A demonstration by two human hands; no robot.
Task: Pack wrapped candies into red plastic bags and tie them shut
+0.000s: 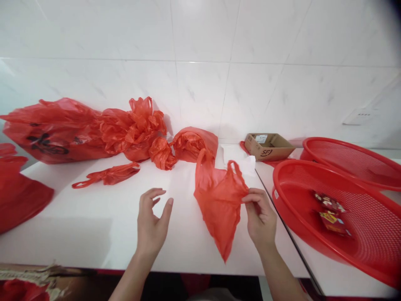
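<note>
My right hand [261,215] pinches the right side edge of a red plastic carrier bag [219,200]. Limp and with its two loop handles upward, the bag hangs over the white table, narrowing to a point at the bottom. To its left, my left hand [153,221] is apart from the bag, thumb and fingers spread with nothing between them. A crumpled red bag [164,154] and a folded-over red bag [197,142] lie just behind. Another flattened red bag [109,174] rests on the table beyond my left hand.
Large stuffed red bags [62,133] line the wall at the left. Two red perforated baskets [283,200] stand at the right, the nearer holding small packaged items [333,217]. An open cardboard box [269,148] sits near the wall. More red plastic [21,196] lies at the left edge.
</note>
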